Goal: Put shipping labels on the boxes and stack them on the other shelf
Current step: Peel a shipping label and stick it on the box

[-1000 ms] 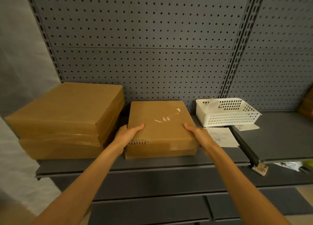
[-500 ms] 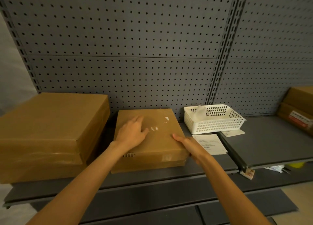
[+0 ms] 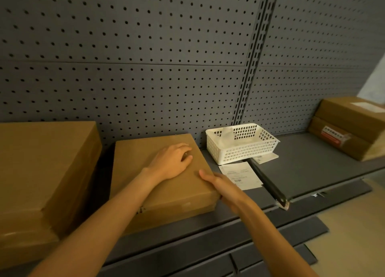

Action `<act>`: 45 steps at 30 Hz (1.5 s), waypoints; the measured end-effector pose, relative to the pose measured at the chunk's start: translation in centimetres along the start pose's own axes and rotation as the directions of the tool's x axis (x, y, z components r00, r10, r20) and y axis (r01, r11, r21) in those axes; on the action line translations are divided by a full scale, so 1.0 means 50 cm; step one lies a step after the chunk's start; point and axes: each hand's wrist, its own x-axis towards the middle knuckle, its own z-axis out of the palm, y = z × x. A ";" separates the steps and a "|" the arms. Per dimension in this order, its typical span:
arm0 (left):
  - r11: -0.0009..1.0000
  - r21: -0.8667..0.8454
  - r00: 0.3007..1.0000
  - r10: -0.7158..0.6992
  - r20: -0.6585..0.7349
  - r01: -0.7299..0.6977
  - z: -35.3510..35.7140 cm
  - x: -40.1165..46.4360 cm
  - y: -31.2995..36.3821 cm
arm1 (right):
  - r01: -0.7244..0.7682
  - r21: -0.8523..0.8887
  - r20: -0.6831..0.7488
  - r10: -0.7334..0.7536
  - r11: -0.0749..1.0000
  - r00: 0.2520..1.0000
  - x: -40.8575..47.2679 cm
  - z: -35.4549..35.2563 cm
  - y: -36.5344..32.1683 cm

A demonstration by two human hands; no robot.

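A flat brown cardboard box point(image 3: 135, 172) lies on the grey shelf point(image 3: 187, 231) in the middle of the view. My left hand point(image 3: 170, 164) rests flat on the box's top with fingers spread. The fingers of my right hand point(image 3: 220, 185) touch the box's right edge and hold nothing. A white shipping label point(image 3: 241, 174) lies on the shelf just right of the box. Two stacked boxes point(image 3: 350, 128) stand on the shelf at the far right, the top one bearing a white label.
A stack of larger brown boxes point(image 3: 41, 172) fills the left of the shelf. A white plastic basket point(image 3: 241, 145) with label sheets stands behind the loose label. A grey pegboard wall point(image 3: 145, 68) backs both shelves. The right shelf point(image 3: 302, 168) is mostly bare.
My left hand moved from the box's left side onto its top and slid to the right. My right hand stayed at the box's right edge. The view shifted right.
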 end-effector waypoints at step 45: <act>0.998 0.033 0.951 0.068 -0.301 -0.061 0.034 0.074 0.007 | 0.142 -0.267 -0.638 -0.285 0.953 0.715 0.018 -0.221 -0.025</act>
